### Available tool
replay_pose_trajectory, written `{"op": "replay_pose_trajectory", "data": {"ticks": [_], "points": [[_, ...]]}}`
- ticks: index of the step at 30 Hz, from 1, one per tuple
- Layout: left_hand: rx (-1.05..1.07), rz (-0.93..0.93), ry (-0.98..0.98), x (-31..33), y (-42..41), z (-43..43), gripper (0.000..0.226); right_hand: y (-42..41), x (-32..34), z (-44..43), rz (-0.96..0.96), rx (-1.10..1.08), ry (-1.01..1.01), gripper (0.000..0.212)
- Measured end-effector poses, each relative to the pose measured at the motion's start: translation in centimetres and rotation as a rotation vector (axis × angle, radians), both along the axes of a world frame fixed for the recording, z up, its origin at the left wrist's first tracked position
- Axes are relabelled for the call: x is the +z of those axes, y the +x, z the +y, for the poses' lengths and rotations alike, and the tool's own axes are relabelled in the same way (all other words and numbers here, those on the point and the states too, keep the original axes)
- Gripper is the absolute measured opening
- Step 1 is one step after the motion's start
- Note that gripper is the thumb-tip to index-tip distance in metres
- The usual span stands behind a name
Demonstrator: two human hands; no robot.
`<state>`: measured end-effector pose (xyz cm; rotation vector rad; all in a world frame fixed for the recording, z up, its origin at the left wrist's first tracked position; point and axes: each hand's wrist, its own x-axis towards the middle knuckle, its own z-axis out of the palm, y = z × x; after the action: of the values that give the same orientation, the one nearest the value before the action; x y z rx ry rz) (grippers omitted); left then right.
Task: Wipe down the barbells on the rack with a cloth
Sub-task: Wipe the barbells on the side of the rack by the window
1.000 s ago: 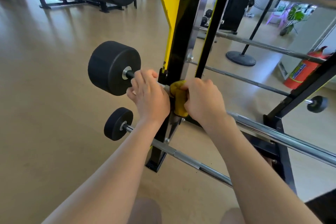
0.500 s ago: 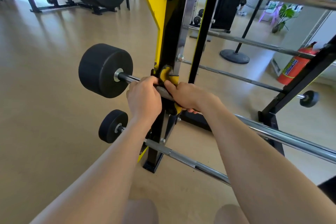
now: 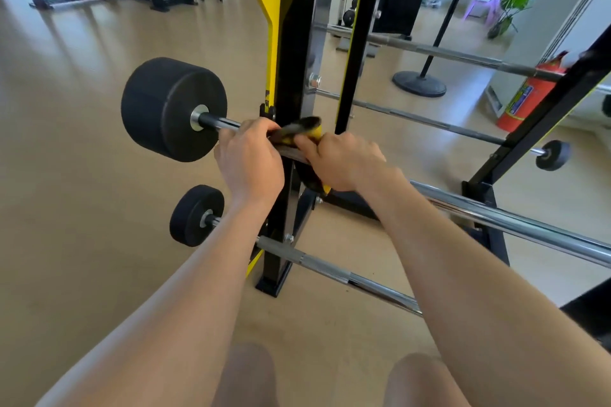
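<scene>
**Asker:** Where are the person's hands?

**Describer:** Both reach forward to one barbell (image 3: 496, 221) lying across a black and yellow rack (image 3: 294, 43). The left hand (image 3: 249, 162) is curled over the bare shaft, just inside a thick black end weight (image 3: 172, 109). The right hand (image 3: 344, 158) sits just beside it, on the other side of the rack's upright.

**Asker:** And the cloth?

**Describer:** The cloth (image 3: 312, 133) is yellow with a dark side. It is wrapped on the bar between the two hands, right in front of the upright. The right hand's fingers are clenched round it. One end sticks up above the knuckles and a corner hangs below the palm.

**Asker:** Does the left hand touch it?

**Describer:** That cannot be told, because the fingers hide the spot.

**Asker:** What else is in view?

**Describer:** A second barbell (image 3: 330, 269) rests lower on the rack, with a small black weight (image 3: 196, 215) on its end. More bars cross behind. A red fire extinguisher (image 3: 525, 96) stands at the far right, with a green plant (image 3: 510, 6) beyond it. The floor (image 3: 82, 175) is pale tan. The person's bare knees show at the bottom edge.
</scene>
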<state>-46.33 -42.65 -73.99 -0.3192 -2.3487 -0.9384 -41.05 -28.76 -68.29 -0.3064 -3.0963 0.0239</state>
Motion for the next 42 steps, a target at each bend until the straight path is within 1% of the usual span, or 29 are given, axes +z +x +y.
{"op": "replay_pose_trajectory", "data": {"ticks": [1, 2, 3, 4, 6, 7, 9, 11, 13, 16, 17, 18, 20, 21, 23, 24, 25, 27, 28, 30, 31, 32, 33, 34, 35, 37, 39, 40, 42], "points": [[0.001, 0.003, -0.008, -0.1, -0.1, 0.0, 0.025, -0.6, 0.8, 0.3, -0.055, -0.017, -0.178, 0.061], [0.002, 0.001, -0.011, -0.1, -0.1, 0.1, 0.025, -1.0, 1.1, 0.2, -0.084, -0.029, -0.253, 0.061], [0.003, -0.003, -0.010, -0.1, 0.0, 0.1, 0.024, -0.9, 1.0, 0.0, -0.071, -0.010, -0.202, 0.055], [0.006, -0.006, -0.007, -0.1, 0.0, 0.1, 0.024, -0.4, 0.2, -0.2, -0.006, 0.002, -0.082, 0.047], [0.005, -0.009, -0.003, 0.0, -0.1, 0.0, 0.025, 2.0, -2.2, -0.8, 0.249, 0.015, 0.125, 0.028], [-0.009, -0.007, -0.003, 0.0, 0.0, -0.1, 0.028, 3.4, -3.5, -1.0, 0.292, 0.031, 0.236, 0.031], [-0.045, 0.003, 0.002, 0.0, 0.1, -0.3, 0.033, 4.8, -4.9, -1.0, 0.265, 0.043, 0.415, 0.054], [-0.052, 0.002, 0.012, 0.0, 0.2, -0.4, 0.034, 4.0, -4.1, -0.8, 0.230, 0.031, 0.444, 0.045], [-0.042, -0.016, 0.017, 0.0, 0.0, -0.3, 0.032, 1.8, -2.5, 0.3, 0.188, 0.057, 0.302, 0.027], [-0.072, -0.024, 0.031, 0.0, 0.1, -0.3, 0.035, -0.7, 0.1, 1.7, -0.064, 0.055, -0.087, 0.029], [-0.087, -0.027, 0.031, 0.1, 0.1, -0.4, 0.035, -0.9, 0.2, 1.8, -0.090, 0.042, -0.146, 0.025], [-0.098, -0.029, 0.030, 0.1, 0.1, -0.5, 0.034, -0.5, 0.1, 1.4, -0.072, 0.009, -0.105, 0.022], [-0.107, -0.025, 0.022, 0.1, 0.0, -0.8, 0.034, 1.8, -1.5, 0.7, 0.155, 0.014, 0.102, 0.022], [-0.113, -0.020, 0.015, 0.0, -0.1, -0.8, 0.036, 3.3, -2.6, 0.5, 0.242, 0.050, 0.193, 0.030], [-0.129, -0.009, 0.013, -0.2, -0.2, -0.9, 0.038, 6.1, -3.8, 1.1, 0.265, 0.115, 0.311, 0.061], [-0.130, -0.002, 0.019, -0.2, -0.2, -1.0, 0.040, 6.7, -3.6, 1.7, 0.239, 0.111, 0.315, 0.064], [-0.130, 0.002, 0.024, -0.2, -0.2, -1.0, 0.040, 6.6, -3.1, 2.4, 0.208, 0.093, 0.311, 0.054], [-0.128, -0.003, 0.024, -0.2, -0.3, -0.9, 0.039, 5.0, -1.6, 3.2, 0.074, 0.058, 0.241, 0.024], [-0.125, -0.007, 0.019, -0.3, -0.3, -0.9, 0.037, 3.9, -0.5, 3.5, -0.023, 0.017, 0.121, 0.023], [-0.116, -0.013, 0.008, -0.3, -0.5, -1.0, 0.031, 2.0, 1.3, 3.9, -0.178, -0.149, -0.324, 0.043], [-0.115, -0.019, 0.004, -0.4, -0.5, -0.9, 0.029, 1.5, 1.6, 4.0, -0.212, -0.209, -0.454, 0.046], [-0.117, -0.026, 0.000, -0.3, -0.4, -0.9, 0.028, 1.5, 1.6, 3.8, -0.203, -0.185, -0.386, 0.039], [-0.118, -0.032, -0.001, -0.1, -0.3, -0.9, 0.027, 2.0, 1.2, 3.5, -0.145, -0.100, -0.210, 0.029], [-0.119, -0.037, 0.000, 0.0, -0.2, -0.9, 0.028, 3.0, 0.3, 3.4, -0.056, -0.006, -0.014, 0.024], [-0.119, -0.044, -0.002, 0.2, 0.0, -0.9, 0.028, 4.4, -0.7, 3.3, 0.075, 0.071, 0.090, 0.025], [-0.125, -0.055, -0.018, 0.3, 0.1, -1.1, 0.030, 7.6, -2.5, 3.7, 0.226, 0.143, 0.177, 0.039], [-0.125, -0.059, -0.017, 0.3, 0.1, -1.3, 0.030, 8.9, -3.5, 3.8, 0.199, 0.135, 0.297, 0.064], [-0.117, -0.063, -0.003, 0.3, 0.1, -1.2, 0.030, 8.6, -3.6, 3.9, 0.180, 0.094, 0.316, 0.061], [-0.083, -0.087, 0.031, 0.4, 0.4, -0.7, 0.029, 6.4, -2.8, 3.3, 0.178, -0.030, 0.260, 0.043]]}}
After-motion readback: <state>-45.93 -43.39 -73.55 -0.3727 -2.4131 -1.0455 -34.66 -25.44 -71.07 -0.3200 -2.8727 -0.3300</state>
